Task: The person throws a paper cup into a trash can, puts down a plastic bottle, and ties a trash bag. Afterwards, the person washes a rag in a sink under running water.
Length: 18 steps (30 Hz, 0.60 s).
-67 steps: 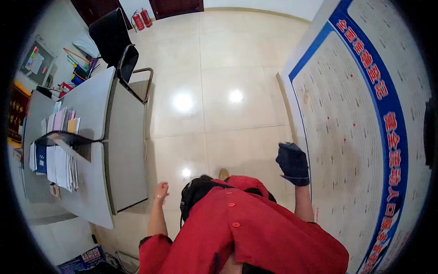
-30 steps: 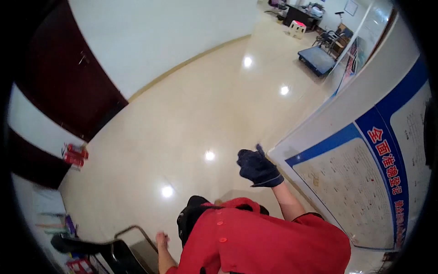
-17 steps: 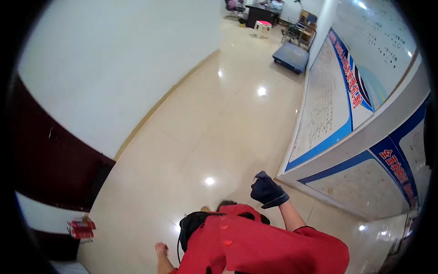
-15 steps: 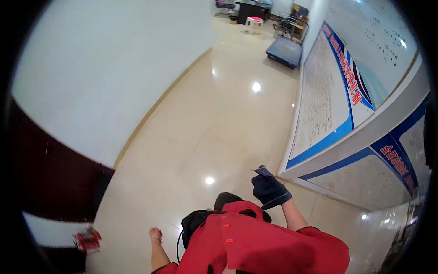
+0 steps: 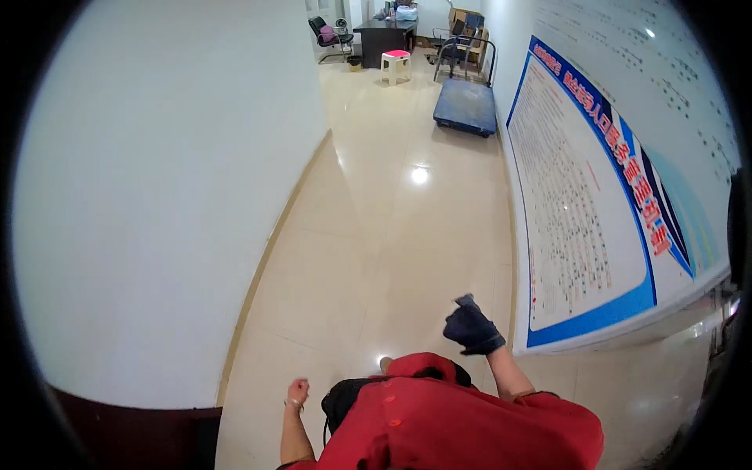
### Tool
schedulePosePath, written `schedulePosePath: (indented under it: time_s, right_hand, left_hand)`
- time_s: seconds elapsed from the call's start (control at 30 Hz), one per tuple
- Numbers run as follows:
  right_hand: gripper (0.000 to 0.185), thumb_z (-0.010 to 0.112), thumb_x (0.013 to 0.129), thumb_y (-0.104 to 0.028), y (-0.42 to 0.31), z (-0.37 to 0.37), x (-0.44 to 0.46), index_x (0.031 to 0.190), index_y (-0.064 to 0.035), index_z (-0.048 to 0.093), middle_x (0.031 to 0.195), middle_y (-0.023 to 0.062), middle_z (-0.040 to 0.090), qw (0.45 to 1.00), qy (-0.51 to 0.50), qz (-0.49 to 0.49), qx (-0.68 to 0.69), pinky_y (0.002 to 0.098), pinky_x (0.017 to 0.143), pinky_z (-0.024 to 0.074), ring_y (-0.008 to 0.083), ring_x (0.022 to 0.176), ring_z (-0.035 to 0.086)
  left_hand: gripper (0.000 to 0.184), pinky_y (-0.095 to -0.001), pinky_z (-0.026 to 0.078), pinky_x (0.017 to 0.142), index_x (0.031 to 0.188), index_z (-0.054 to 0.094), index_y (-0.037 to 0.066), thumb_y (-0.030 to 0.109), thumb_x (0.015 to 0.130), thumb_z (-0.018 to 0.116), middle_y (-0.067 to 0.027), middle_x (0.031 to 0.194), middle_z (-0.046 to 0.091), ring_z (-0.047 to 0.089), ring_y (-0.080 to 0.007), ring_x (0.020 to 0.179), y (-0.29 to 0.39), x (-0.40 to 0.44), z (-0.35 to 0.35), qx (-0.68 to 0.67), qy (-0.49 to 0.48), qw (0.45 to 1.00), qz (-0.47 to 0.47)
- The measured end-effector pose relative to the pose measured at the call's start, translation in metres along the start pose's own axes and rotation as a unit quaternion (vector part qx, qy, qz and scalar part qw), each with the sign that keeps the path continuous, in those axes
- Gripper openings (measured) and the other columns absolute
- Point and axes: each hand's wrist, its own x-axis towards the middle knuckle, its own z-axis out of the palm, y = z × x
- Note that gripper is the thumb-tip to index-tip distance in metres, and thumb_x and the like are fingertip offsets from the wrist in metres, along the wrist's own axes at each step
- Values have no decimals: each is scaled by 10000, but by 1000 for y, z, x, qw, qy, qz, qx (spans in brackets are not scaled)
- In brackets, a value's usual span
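Observation:
My left hand [image 5: 298,393] is bare, with a thin band at the wrist. It hangs low at my left side, fingers curled in, and nothing shows in them. A dark blue cloth glove [image 5: 474,329] covers my right hand, which is held in front of my right hip near the wall. Inside the glove the fingers look curled together, with a short tip sticking up. Whether they hold anything is hidden. Neither hand touches anything around it. The red buttoned top [image 5: 439,419] I wear fills the bottom of the view, with a black bag [image 5: 338,403] at its left.
A corridor of shiny tiles [image 5: 392,258] runs between a white wall [image 5: 164,204] and a wall with a blue-edged poster [image 5: 580,211]. Ahead stand a blue platform trolley [image 5: 466,106], a white stool with a pink top [image 5: 395,66], a dark desk [image 5: 382,45] and an office chair [image 5: 330,37].
The view has advanced along the corridor and turned, so the trolley, stool and desk show more fully. My left hand has swung forward; my gloved right hand has shifted slightly right.

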Motion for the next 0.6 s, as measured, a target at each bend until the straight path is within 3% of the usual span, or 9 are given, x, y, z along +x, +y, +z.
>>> schedulePosePath:
  time_s: [0.07,0.1,0.13,0.2,0.3,0.33,0.37,0.5,0.6]
  right_hand:
    - [170,550,617,-249,40,12,60,572,-128,439,559,31,430,997,28,36,61,392,757,349,205,588,450]
    - [159,539,656,-231,59,9,94,597,-115,447,579,38,444,990,67,48,118,384,781,354,212,614,459]
    - [141,526,676,-205,75,19,128,614,-99,456,596,45,454,970,130,73,191,372,784,358,213,649,470]
    - [111,500,716,-152,107,40,195,648,-69,473,629,59,473,899,266,89,335,348,790,368,214,721,492]
    - [169,558,631,-144,158,64,272,778,-68,526,775,92,512,970,169,54,168,368,826,350,240,824,498]
    - [176,566,638,-152,174,70,289,786,-66,526,764,87,513,972,135,15,189,356,820,355,226,815,500]
    - [184,575,645,-159,187,76,302,795,-63,526,753,81,515,972,101,-25,212,343,814,360,212,806,503]
    - [171,617,651,-197,233,107,356,741,-85,524,642,15,510,902,59,223,366,283,804,350,168,722,508]
    - [112,570,649,-150,281,108,374,657,-81,482,613,23,494,964,86,188,170,283,796,353,199,670,503]
  left_hand:
    - [216,-252,438,457,868,539,48,241,790,481,-27,640,518,487,-128,532,0,-10,-7,-153,2,977,-152]
    - [204,-262,430,427,831,517,30,224,790,471,-61,631,514,476,-140,505,11,-14,-13,-186,47,960,-205]
    - [199,-270,426,409,817,498,24,218,786,468,-94,619,514,491,-164,502,-5,-9,-17,-283,61,930,-229]
    - [195,-273,429,434,786,515,39,230,773,477,-81,626,527,502,-160,519,-15,8,-25,-280,75,906,-309]
    - [192,-277,433,471,738,539,63,247,753,489,-61,638,545,518,-155,546,-11,60,-42,-198,41,904,-377]
    - [192,-278,435,483,723,547,71,253,746,494,-54,641,551,524,-154,554,-9,83,-49,-160,21,910,-382]
    - [192,-279,436,496,707,556,79,259,740,498,-47,645,557,529,-152,563,-7,107,-57,-104,-2,920,-377]
    - [200,-285,442,545,644,589,110,283,713,515,-21,660,581,551,-145,598,29,262,-110,274,-144,922,-234]
    - [211,-289,447,582,596,613,134,300,693,528,-1,672,600,567,-140,625,73,429,-147,606,-217,765,0]
